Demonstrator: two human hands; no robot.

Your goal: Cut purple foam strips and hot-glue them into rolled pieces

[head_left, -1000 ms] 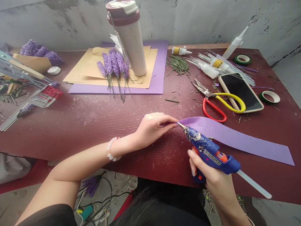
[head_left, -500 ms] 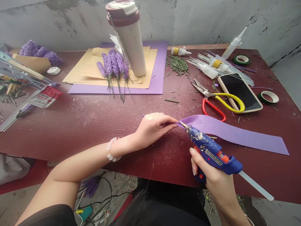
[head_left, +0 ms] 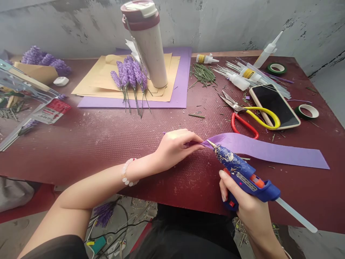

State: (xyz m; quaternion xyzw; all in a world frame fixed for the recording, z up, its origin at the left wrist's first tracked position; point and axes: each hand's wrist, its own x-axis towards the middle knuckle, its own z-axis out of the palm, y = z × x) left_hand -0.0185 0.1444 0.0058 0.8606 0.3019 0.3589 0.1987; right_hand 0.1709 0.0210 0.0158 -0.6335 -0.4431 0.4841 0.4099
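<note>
My left hand [head_left: 179,148] pinches the narrow end of a purple paper strip [head_left: 280,153] between thumb and fingers. The strip runs off to the right in a low curve, its far end lying by the table's right side. Wrapped around the handle of a blue hot glue gun [head_left: 234,162], my right hand [head_left: 249,201] holds it with the metal nozzle at the pinched end of the strip. A glue stick [head_left: 298,216] sticks out of the gun's back. What lies inside my left fingers is mostly hidden.
Scissors [head_left: 244,111] and a phone [head_left: 275,106] lie beyond the strip. Lavender stems [head_left: 130,75] and a tumbler [head_left: 153,50] rest on kraft paper [head_left: 94,81]. Green tape [head_left: 307,112], glue bottles [head_left: 239,82] and cut green stems [head_left: 203,75] are at the back right.
The glue gun has shifted slightly right and down, its nozzle a little back from my left fingers. The strip's far end has swung slightly away from me. My left hand is nearly still.
</note>
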